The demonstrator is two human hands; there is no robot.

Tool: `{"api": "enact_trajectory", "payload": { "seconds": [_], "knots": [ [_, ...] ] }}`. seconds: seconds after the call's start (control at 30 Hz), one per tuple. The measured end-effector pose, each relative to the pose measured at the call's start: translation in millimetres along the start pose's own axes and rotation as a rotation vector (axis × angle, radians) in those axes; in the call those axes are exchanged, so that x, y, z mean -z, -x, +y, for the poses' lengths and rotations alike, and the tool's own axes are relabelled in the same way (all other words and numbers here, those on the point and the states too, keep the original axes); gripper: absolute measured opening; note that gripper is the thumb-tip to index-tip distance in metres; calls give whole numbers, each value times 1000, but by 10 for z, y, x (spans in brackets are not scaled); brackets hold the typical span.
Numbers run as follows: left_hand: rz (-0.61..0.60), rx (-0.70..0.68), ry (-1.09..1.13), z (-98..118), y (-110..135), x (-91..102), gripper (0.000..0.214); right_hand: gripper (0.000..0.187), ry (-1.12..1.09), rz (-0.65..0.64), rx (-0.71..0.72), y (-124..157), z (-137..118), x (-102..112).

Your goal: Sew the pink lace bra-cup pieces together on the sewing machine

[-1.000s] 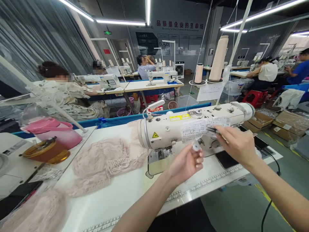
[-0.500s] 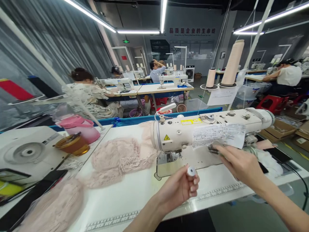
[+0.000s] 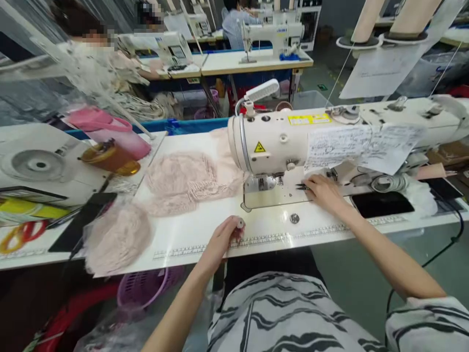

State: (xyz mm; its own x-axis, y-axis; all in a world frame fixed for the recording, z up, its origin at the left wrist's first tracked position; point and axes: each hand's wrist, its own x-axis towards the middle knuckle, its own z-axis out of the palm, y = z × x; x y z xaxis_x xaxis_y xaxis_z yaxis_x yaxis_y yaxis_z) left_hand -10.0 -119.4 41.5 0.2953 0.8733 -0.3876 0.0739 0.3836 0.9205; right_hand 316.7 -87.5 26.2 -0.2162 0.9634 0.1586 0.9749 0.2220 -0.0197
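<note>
Low over the front edge of the table, my left hand (image 3: 223, 237) is closed on a small pale bobbin (image 3: 240, 223), pinched at thumb and fingers. My right hand (image 3: 324, 193) is closed on dark thread snips (image 3: 302, 187), whose pointed tips face left on the bed of the white sewing machine (image 3: 271, 139). Most of the snips is hidden by the fingers. Between the hands, a round metal bobbin case (image 3: 294, 218) lies on the tabletop. Left of the needle area rests pale pink lace fabric (image 3: 179, 178).
A bagged pink bundle (image 3: 117, 234), an amber cup (image 3: 110, 157) and a pink jug (image 3: 106, 129) are on the left. Scissors (image 3: 24, 234) lie farther left. A black phone (image 3: 383, 203) is right of my right hand. A co-worker (image 3: 98, 58) sits beyond the table.
My view has tilted down. My left hand has moved left and lower with the bobbin. My right hand has lowered the snips to the machine bed. The bobbin case now shows on the table.
</note>
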Motion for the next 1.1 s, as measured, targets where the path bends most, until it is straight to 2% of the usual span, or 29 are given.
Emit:
{"api": "enact_trajectory", "payload": {
  "seconds": [0.1, 0.17, 0.23, 0.3, 0.43, 0.6, 0.7, 0.97, 1.1],
  "knots": [
    [10, -148, -422, -22, -15, -65, 35, 32, -21, 21, -54, 109, -139, 77],
    [30, -285, -751, -47, -69, -173, 32, 24, -132, 36, -79, 239, -310, 163],
    [89, -471, -1133, -76, -144, -303, 29, 19, -220, -64, -50, 375, -498, 230],
    [142, -563, -1311, -106, -218, -421, 25, 17, -173, -154, -24, 475, -655, 259],
    [177, -620, -1452, -164, -278, -528, 22, 16, -36, -196, 5, 511, -787, 236],
    [250, -671, -1566, -218, -218, -480, 23, 14, 50, -205, 66, 447, -780, 205],
    [291, -695, -1587, -253, -190, -439, 23, 15, 30, -189, 66, 454, -751, 196],
    [340, -737, -1571, -333, -188, -390, 28, 20, -448, -184, -186, 499, -575, 144],
    [349, -762, -1528, -346, -183, -372, 36, 20, -755, -35, -324, 493, -529, 158]
  ]
}}
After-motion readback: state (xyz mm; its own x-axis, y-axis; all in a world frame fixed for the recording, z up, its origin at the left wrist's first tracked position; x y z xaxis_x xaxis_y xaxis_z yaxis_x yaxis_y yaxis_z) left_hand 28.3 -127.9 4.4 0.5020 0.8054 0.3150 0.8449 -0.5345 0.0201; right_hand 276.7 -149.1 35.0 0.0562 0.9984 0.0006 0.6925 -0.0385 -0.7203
